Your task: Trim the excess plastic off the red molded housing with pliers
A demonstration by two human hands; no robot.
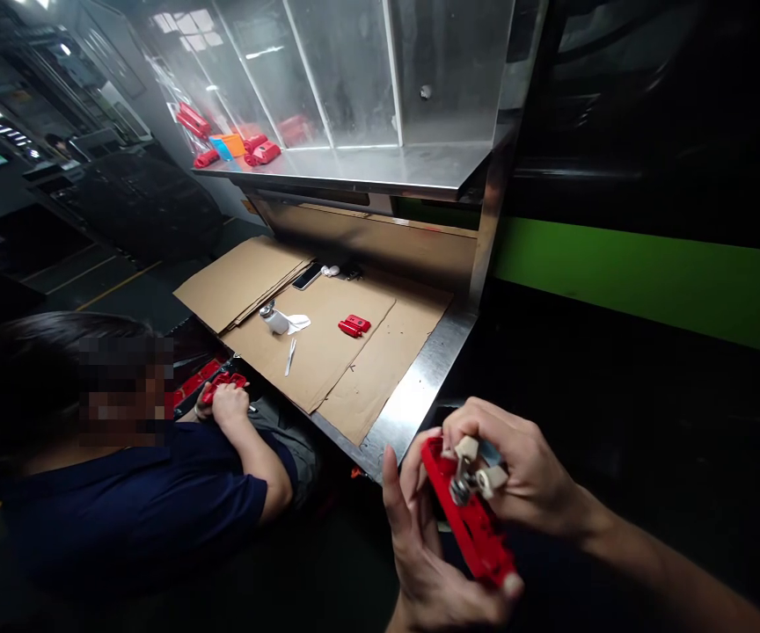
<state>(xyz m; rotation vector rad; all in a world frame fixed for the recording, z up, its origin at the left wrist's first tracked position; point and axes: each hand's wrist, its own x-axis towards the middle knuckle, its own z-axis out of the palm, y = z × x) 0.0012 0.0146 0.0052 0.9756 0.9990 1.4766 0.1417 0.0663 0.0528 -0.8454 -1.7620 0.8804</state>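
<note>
Off the metal table edge (pixel 418 400), left fingers (pixel 394 497) grip a red part (pixel 464 529), right fingers (pixel 485 420) a cream-handled tool (pixel 491 479).

The red plastic part (pixel 465 527) is long and narrow, held up in the air and slanting from upper left to lower right. Its surface is uneven, with small notches and raised bits toward the lower end. The left hand (pixel 433 554) cradles it, a fingertip pressed to that low end. Against its upper half sits a small hand tool (pixel 463 487) with two stubby cream ends spread apart and a shiny metal middle, gripped in the right hand (pixel 525 470); the exact contact is blurred.
</note>
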